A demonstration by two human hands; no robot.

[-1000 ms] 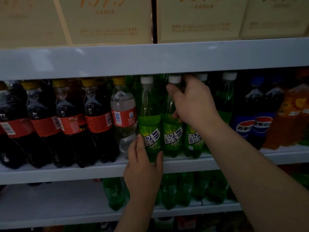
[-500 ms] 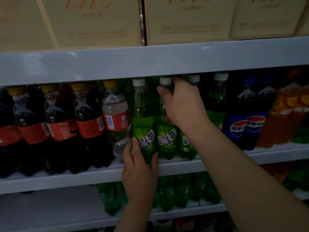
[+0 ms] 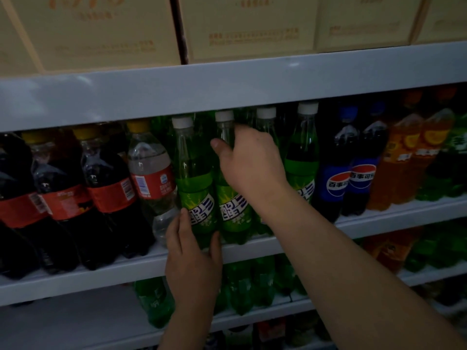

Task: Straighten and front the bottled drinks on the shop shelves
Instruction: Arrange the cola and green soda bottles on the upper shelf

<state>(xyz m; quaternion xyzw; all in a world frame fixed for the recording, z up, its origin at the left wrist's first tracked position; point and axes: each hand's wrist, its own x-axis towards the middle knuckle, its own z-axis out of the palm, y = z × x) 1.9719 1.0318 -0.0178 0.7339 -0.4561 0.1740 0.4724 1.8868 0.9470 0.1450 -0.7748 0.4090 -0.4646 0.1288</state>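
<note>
Four green soda bottles w/ white caps stand at the front of the middle shelf (image 3: 252, 251), upright, labels mostly facing out. Left hand (image 3: 193, 263) comes up from below, wrist straight, and wraps the base of the leftmost green bottle (image 3: 194, 183): fingers on its left side next to the clear bottle (image 3: 154, 178), thumb on its right side, palm over the shelf lip. Grasping it. Right hand (image 3: 249, 162) reaches in from lower right, forearm crossing diagonally in front of the shelf edge, back of hand toward the camera. Thumb presses on the neck of the second green bottle (image 3: 228, 198), fingers curl behind it toward the third green bottle (image 3: 265, 122), which the hand mostly hides. Looks closed on the second bottle's upper part.

Fourth green bottle (image 3: 302, 157) stands just right of the wrist, untouched. Left of the greens: clear bottle w/ red label and yellow cap, then dark cola bottles (image 3: 106, 188). Right: blue-label cola bottles (image 3: 348, 173), then orange drink bottles (image 3: 404, 157). Tan cartons (image 3: 101, 29) sit on the top shelf. More green bottles (image 3: 156, 301) on the lower shelf.
</note>
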